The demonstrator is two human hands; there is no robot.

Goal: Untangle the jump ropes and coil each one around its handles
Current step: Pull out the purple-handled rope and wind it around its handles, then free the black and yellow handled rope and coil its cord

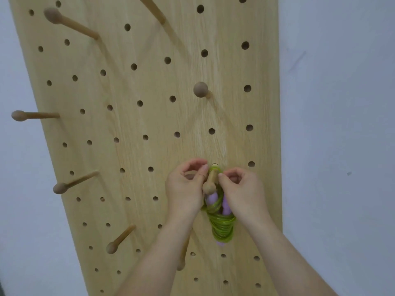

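A green jump rope [222, 227] is coiled round its pale purple handles [211, 199] and hangs from a wooden peg [210, 181] on the pegboard [149, 124]. A loop of the green rope goes over the peg near the board. My left hand [186, 189] is left of the peg, its fingertips pinching the rope loop beside it. My right hand [241, 189] is on the right side, thumb and forefinger pinching the loop there. Both sets of fingers are curled. The lower handle ends are partly hidden by the coil.
Several other wooden pegs stick out of the board, such as one above the hands [201, 89], one at lower left [119, 240] and one partly behind my left forearm [181, 261]. A pale wall [342, 124] flanks the board.
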